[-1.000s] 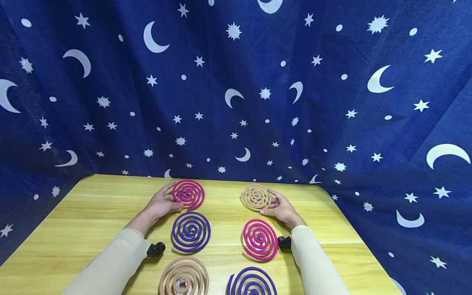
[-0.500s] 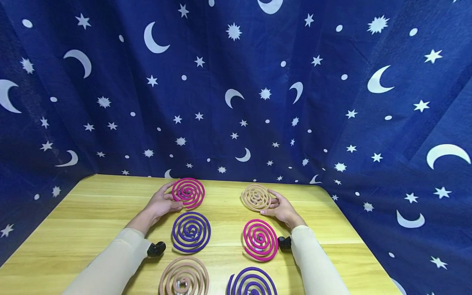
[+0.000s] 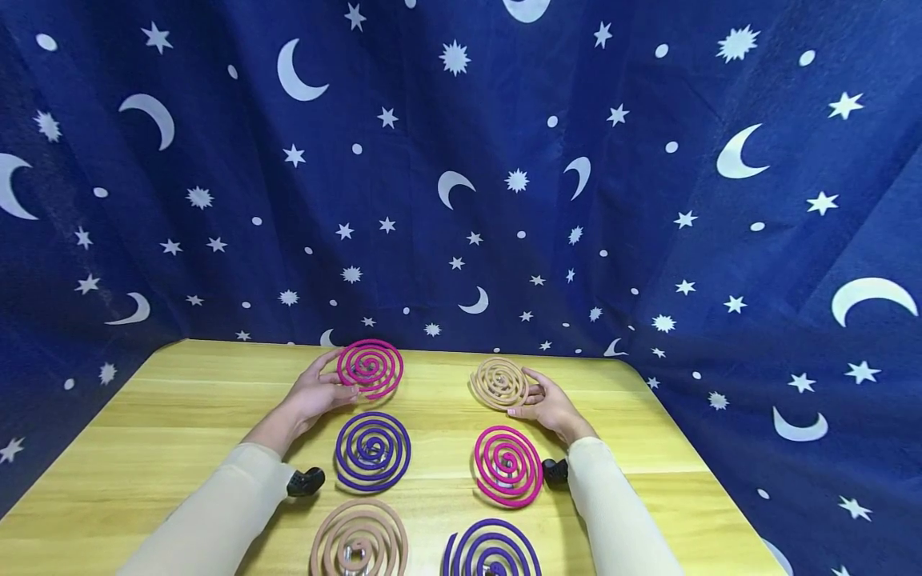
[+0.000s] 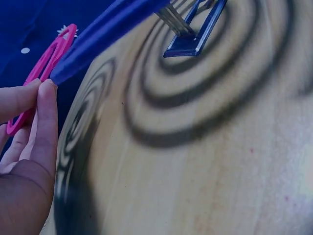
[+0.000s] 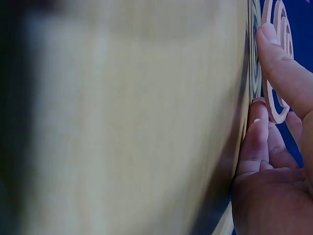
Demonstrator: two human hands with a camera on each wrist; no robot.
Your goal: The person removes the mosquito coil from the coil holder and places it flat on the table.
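The pink coil (image 3: 370, 366) in the left hand (image 3: 317, 392), just beyond the blue coil (image 3: 373, 446), sits higher now than a moment ago, with a wider gap over the blue one. Its twin in hand, a tan coil (image 3: 501, 378) beyond the blue coil and off to its right, stays put. I take it that the pink one is being raised while the tan one is only held; whether a stand is under the pink one, I can't make out. The left thumb and fingers pinch the pink rim; the right hand (image 3: 551, 406) grasps the tan rim between thumb and fingers. The pink piece is a flat, vivid spiral with spaced turns, its face tilted toward the person, and its outer end at the near edge; seen from the left wrist it looks thin. Another pink coil (image 3: 507, 460) lies to the right of the blue coil, nearly level with it.
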